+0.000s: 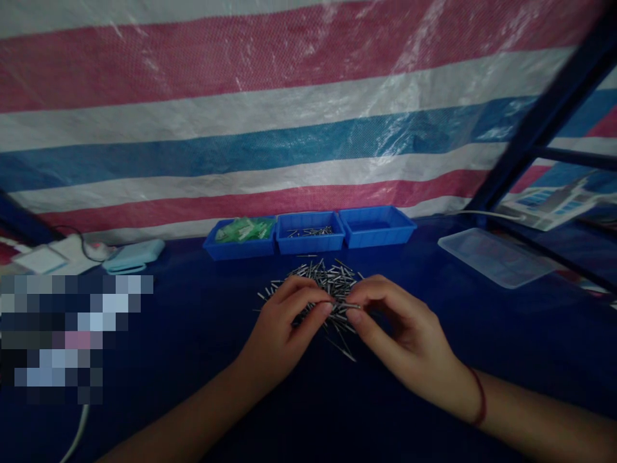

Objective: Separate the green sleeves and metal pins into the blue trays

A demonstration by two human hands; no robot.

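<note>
A heap of thin metal pins that look like blind rivets [332,275] lies on the dark blue tabletop, just beyond and beneath my hands. Above its near side, my left hand [284,321] is closed, thumb and forefinger pinched at one end of a slim silver rivet [341,305]. The other end sits between the thumb and forefinger of my right hand [409,325], which wears a dark red band at the wrist. Both fingertip pairs are close together, and they partly cover the rivet. A few rivets stick out from the heap toward me.
Three blue bins stand in a row behind the heap: the left bin [241,251] holds green-tinted packets, the middle bin [311,242] some rivets, the right bin [378,238] shows a bare floor. A translucent lid [496,257] lies right; a light-blue case [135,255] lies left.
</note>
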